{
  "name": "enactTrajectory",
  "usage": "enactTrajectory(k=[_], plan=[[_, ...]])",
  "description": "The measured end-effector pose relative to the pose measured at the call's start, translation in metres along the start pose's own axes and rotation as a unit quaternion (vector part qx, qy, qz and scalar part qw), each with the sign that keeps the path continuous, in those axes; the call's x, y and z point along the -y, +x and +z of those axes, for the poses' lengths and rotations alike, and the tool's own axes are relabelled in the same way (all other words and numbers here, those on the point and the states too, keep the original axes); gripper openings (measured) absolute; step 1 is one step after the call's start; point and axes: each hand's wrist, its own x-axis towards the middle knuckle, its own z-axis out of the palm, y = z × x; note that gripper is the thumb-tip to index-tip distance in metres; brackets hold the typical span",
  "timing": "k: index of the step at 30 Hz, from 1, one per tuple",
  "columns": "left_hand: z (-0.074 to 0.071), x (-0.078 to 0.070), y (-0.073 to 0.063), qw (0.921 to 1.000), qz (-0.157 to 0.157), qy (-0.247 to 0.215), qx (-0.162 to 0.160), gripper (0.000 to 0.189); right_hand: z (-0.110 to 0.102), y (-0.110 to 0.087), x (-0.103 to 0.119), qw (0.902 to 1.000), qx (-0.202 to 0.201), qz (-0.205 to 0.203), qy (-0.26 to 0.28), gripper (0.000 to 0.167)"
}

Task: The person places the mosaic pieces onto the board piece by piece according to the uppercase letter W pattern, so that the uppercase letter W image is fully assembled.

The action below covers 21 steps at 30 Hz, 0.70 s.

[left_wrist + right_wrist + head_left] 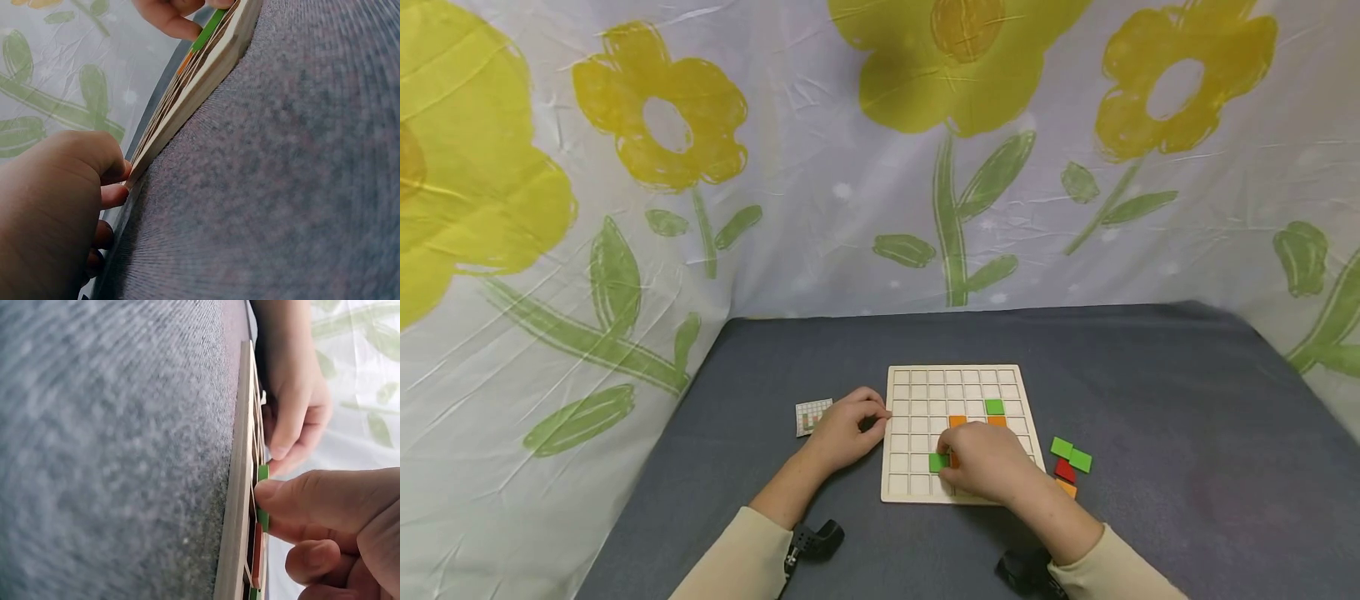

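Note:
A pale wooden grid board [917, 417] lies on the dark cloth. My right hand [988, 458] pinches a green square tile [938, 462] between thumb and fingers over the near left part of the grid. In the right wrist view this tile [264, 470] stands slightly proud of the board, with a red-orange tile [257, 553] beside it. My left hand [850, 425] grips the board's left edge, its thumb and finger at the rim [129, 181]. Farther up the grid sit a green tile [994, 407] and two orange tiles [957, 421], partly hidden by the right hand.
Right of the board lie loose tiles: two green [1080, 461], one red [1065, 471] and one orange [1066, 488], partly behind the right forearm. A small card with a printed grid [808, 412] lies beyond the left hand. A flowered curtain [820, 208] hangs behind the table.

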Motion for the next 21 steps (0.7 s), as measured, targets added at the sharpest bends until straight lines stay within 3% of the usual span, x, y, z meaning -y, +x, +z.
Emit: enactTrajectory(k=[10,21], plan=[[-0.0006,-0.0024,0.0005,1.0000,-0.004,0.006,0.001,0.009,-0.0008,-0.0005,0.0007,0.9995,-0.007,0.021,-0.021,0.019],[0.0000,-0.0006,0.0004,0.9999,-0.007,0.007,0.003,0.010,-0.0014,-0.0027,-0.0048,0.9984,-0.028,-0.042,-0.026,0.017]])
